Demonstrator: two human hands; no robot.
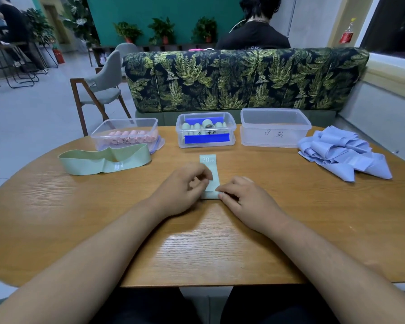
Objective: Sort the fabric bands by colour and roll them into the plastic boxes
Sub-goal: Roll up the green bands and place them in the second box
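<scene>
Pink box (126, 134) far left looks done; mid box (206, 132) has green rolls. My left hand (185, 185) & right hand (241, 197) pinch the near end of green band (211, 169), table centre, starting its roll. Left to do: green loop (103, 159) at left, blue pile (344, 153) at right; right box (275, 127) is empty.

On the table (197, 242), the left box (98, 136), middle box (180, 127) and right box (275, 134) stand in a row at the back. A looped band (103, 161) lies before the left box, a flat band (212, 174) before the middle box, and a pile of bands (344, 153) right of the right box.
</scene>
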